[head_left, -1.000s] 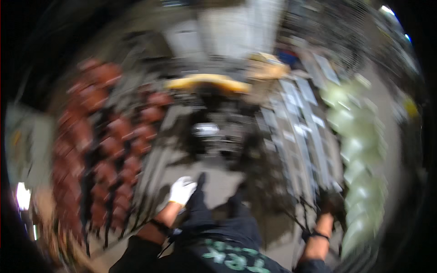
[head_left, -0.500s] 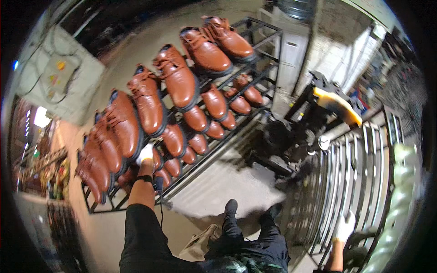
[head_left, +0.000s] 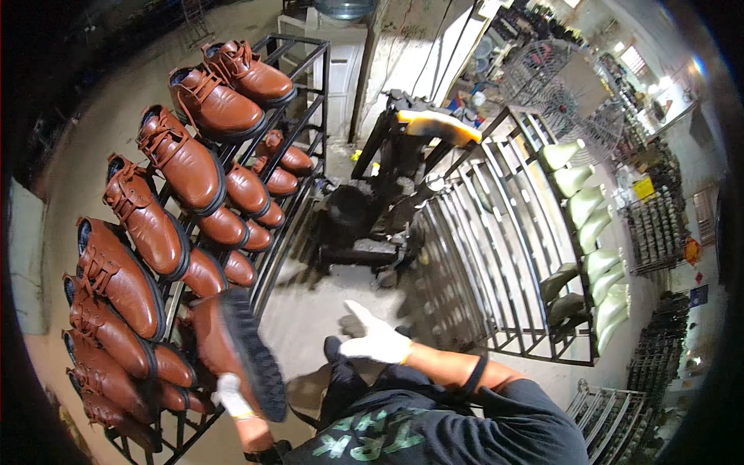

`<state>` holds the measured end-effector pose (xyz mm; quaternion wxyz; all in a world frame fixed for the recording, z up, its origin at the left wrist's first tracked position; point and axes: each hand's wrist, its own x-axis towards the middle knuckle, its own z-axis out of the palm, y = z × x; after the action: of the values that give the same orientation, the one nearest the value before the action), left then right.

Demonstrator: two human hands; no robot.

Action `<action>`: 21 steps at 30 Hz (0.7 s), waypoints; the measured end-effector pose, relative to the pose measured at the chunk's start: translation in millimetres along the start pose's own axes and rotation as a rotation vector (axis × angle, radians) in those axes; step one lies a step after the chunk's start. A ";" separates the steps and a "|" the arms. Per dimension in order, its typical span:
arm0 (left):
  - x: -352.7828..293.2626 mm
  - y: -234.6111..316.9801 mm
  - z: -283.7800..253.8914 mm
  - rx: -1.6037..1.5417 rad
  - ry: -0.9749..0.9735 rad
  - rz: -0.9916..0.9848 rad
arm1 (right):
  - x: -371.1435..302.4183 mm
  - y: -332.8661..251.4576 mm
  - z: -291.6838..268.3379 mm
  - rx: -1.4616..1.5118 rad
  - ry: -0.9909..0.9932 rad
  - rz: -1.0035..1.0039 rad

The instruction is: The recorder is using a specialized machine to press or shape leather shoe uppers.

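A brown leather shoe (head_left: 218, 341) is in my left hand (head_left: 235, 397), which wears a white glove and grips it low at one end. Its black treaded sole (head_left: 254, 360) faces right, and the shoe is tilted beside the rack. My right hand (head_left: 376, 339), also white-gloved, is held over my legs with thumb and fingers apart and nothing in it. To my left, brown lace-up shoes (head_left: 182, 163) stand in rows on the tiers of a black metal shoe rack (head_left: 324, 85). The shoe in my hand partly covers the rack's lower tiers.
A dark machine (head_left: 380, 201) with a glowing yellow-orange bar (head_left: 439, 125) stands ahead. A slatted metal rack (head_left: 496, 232) on the right carries pale green shoe lasts (head_left: 590, 209) along its outer side. Behind are a white cabinet (head_left: 341, 70) and a wire-caged fan (head_left: 542, 70).
My view has swung right. My left hand, earlier at the rack, now holds a shoe out from it. My right hand has come from the slatted rack to in front of my body.
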<state>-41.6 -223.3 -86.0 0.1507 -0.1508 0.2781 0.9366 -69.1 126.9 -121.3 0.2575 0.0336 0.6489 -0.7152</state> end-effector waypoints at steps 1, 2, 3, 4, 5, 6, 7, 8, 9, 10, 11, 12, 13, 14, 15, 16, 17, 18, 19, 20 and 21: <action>6.7 -22.0 9.4 -0.019 -0.019 0.001 | 1.9 -28.4 12.0 -0.124 0.013 -0.067; 22.1 -46.0 14.4 0.122 -0.016 -0.058 | 6.2 -58.0 23.5 -0.256 0.012 -0.134; 44.9 -71.7 25.2 0.270 -0.022 -0.125 | 11.8 -39.3 26.4 -0.250 0.169 -0.189; 56.4 -84.0 61.6 0.422 -0.006 -0.178 | 18.6 -52.9 32.2 -0.086 0.507 -0.205; 72.8 -103.0 104.4 0.299 -0.021 -0.180 | 13.1 -73.2 5.8 -0.075 0.527 -0.186; 90.7 -120.9 113.0 0.352 -0.079 -0.233 | 3.8 -105.7 -24.6 -0.057 0.544 -0.172; 106.1 -141.7 119.5 0.331 -0.179 -0.260 | -7.1 -134.5 -42.4 -0.045 0.594 -0.174; 121.0 -156.5 124.3 0.564 -0.276 -0.256 | -16.5 -156.9 -59.4 -0.028 0.639 -0.174; 127.1 -166.0 137.7 0.888 -0.394 -0.131 | -27.0 -163.3 -83.5 -0.160 0.736 -0.256; 134.8 -175.1 155.6 1.210 -0.509 0.010 | -35.5 -171.3 -110.8 -0.298 0.827 -0.347; 133.6 -177.5 181.6 1.037 -0.648 0.173 | -42.1 -173.1 -141.3 -0.316 0.880 -0.416; 150.8 -200.0 168.2 1.361 -0.537 -0.094 | -46.6 -173.7 -170.3 -0.329 0.929 -0.485; 151.6 -203.6 185.8 1.209 -0.469 -0.189 | -56.6 -185.9 -183.4 -0.287 0.951 -0.427; 150.6 -204.9 202.5 1.061 -0.385 -0.269 | -61.0 -204.0 -190.6 -0.238 0.957 -0.372; 161.6 -223.4 184.5 1.509 -0.360 -0.105 | -58.7 -215.5 -202.1 -0.153 0.842 -0.327; 162.7 -224.0 194.7 1.281 -0.333 -0.196 | -52.1 -216.4 -215.4 -0.241 0.896 -0.326; 160.9 -225.1 204.7 1.168 -0.313 -0.220 | -51.8 -225.0 -222.1 -0.322 0.885 -0.307; 162.4 -226.0 210.3 1.051 -0.294 -0.244 | -48.5 -234.3 -225.1 -0.408 0.874 -0.286; 167.7 -228.8 208.8 1.138 -0.263 -0.227 | -42.2 -240.2 -227.9 -0.407 0.875 -0.309; 173.7 -230.2 205.8 1.226 -0.242 -0.217 | -34.7 -235.5 -235.8 -0.419 0.897 -0.290; 176.5 -233.8 203.4 1.160 -0.199 -0.204 | -30.5 -234.4 -240.1 -0.458 0.910 -0.272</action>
<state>-156.9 113.9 -99.1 0.3231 0.0187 0.7127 0.6223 -208.0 369.8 66.5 -0.1446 0.1992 0.8332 -0.4951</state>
